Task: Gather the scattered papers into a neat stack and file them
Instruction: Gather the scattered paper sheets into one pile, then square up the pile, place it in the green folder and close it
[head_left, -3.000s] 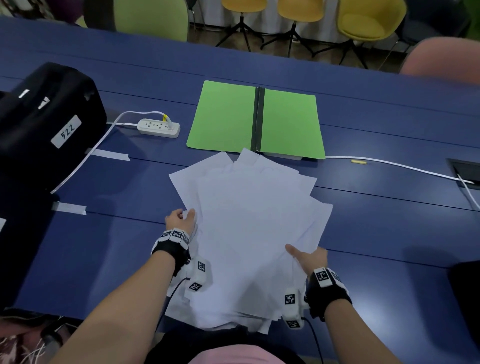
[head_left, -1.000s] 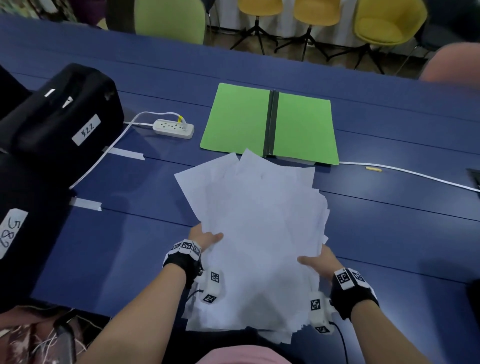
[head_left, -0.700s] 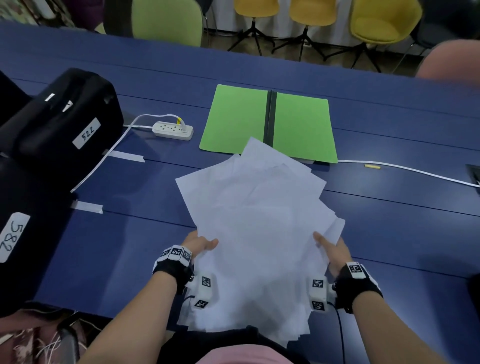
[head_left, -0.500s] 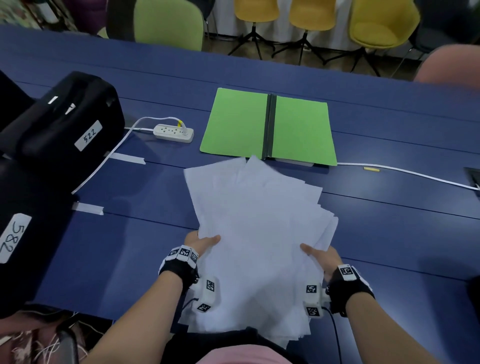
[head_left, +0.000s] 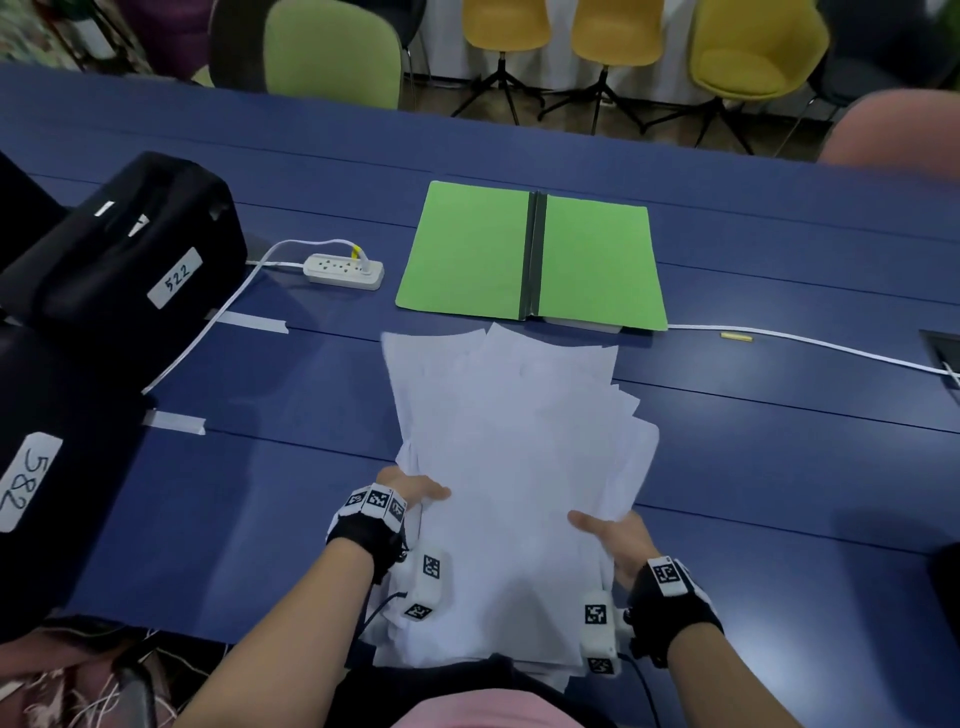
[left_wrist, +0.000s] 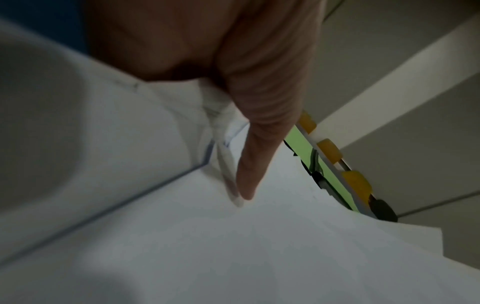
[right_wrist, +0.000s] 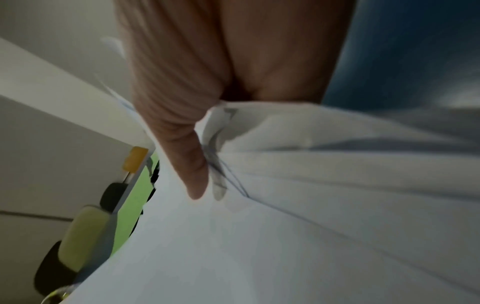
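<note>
Papers (head_left: 511, 467): a loose, fanned white sheaf is held over the blue table (head_left: 779, 467), just on the near side of the green folder (head_left: 530, 252); the sheet corners are not lined up.
Left hand (head_left: 410, 491): the sheaf's left edge is gripped, the thumb laid on top and the fingers hidden beneath; the forearm is angled in from the lower left.
Left hand, wrist view (left_wrist: 233, 82): the thumb is stretched flat along the top sheet, the edges gathered in its crook.
Right hand (head_left: 615, 535): the right edge is gripped, thumb on top pointing inward, fingers underneath.
Right hand, wrist view (right_wrist: 207, 82): the paper is bunched and creased beside the thumb.
Green folder: it lies open and flat on the table.
Power strip (head_left: 344, 270): it is placed left of the folder.
Black cases (head_left: 119, 270): they are placed further left of the folder.
</note>
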